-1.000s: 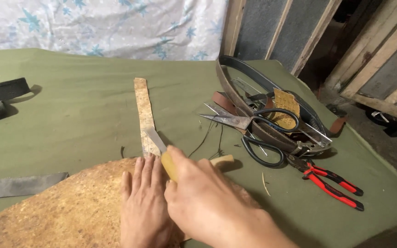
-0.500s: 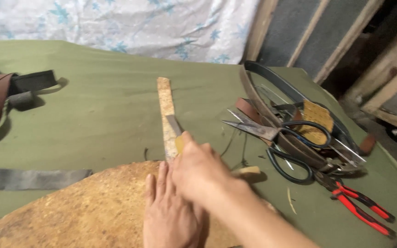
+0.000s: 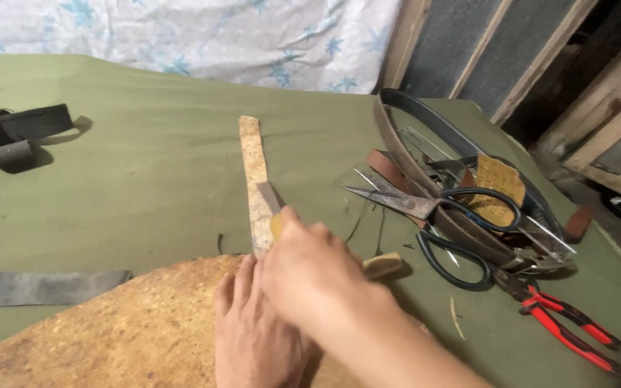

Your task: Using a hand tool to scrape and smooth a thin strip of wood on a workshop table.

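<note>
My left hand (image 3: 253,330) lies flat, fingers together, on a large tan cork-like sheet (image 3: 109,330) at the bottom of the view. My right hand (image 3: 318,276) crosses over it and grips a knife with a yellow handle, its grey blade (image 3: 267,195) lying against a long narrow cork strip (image 3: 253,165) that runs away from me on the green cloth (image 3: 145,165). A small wooden piece (image 3: 384,264) peeks out just right of my right hand.
Black-handled scissors (image 3: 425,208), brown leather belts (image 3: 411,165), a small tan patch (image 3: 497,188) and red-handled pliers (image 3: 569,327) lie in a heap at the right. A dark strap (image 3: 37,286) lies at the left; black and brown straps (image 3: 8,133) sit far left.
My right hand has slid the knife farther up along the cork strip, away from me. The left hand stays pressed on the sheet.
</note>
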